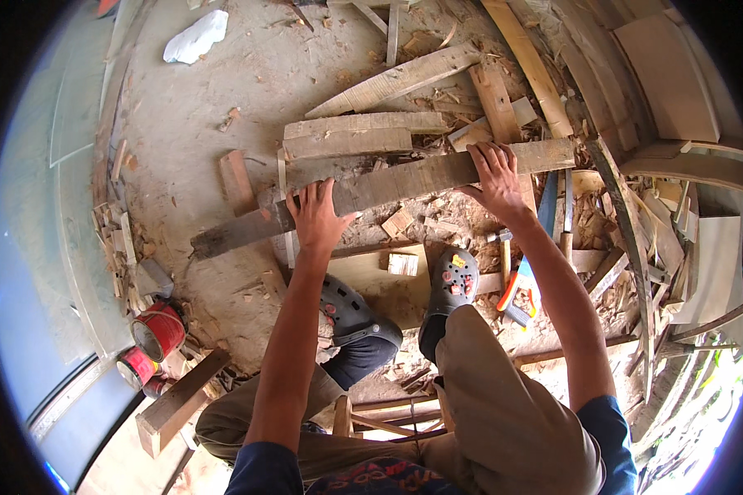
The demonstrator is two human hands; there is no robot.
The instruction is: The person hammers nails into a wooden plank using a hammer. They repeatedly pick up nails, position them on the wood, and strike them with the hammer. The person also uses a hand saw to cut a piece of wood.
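A long, weathered wooden plank lies slantwise in front of me, its darker end at the left and its paler end up at the right. My left hand grips it left of the middle, fingers over the plank and thumb out to the side. Nearer the right end, my right hand has its fingers curled over the far edge. Beyond the plank lie two pale wood pieces side by side. A small wood block rests on a flat board between my shoes.
By my right foot are a hammer, an orange-handled handsaw and a wooden-handled chisel. Red cans stand at the left near a wood beam. Offcuts and chips litter the floor; more boards lie at the far right.
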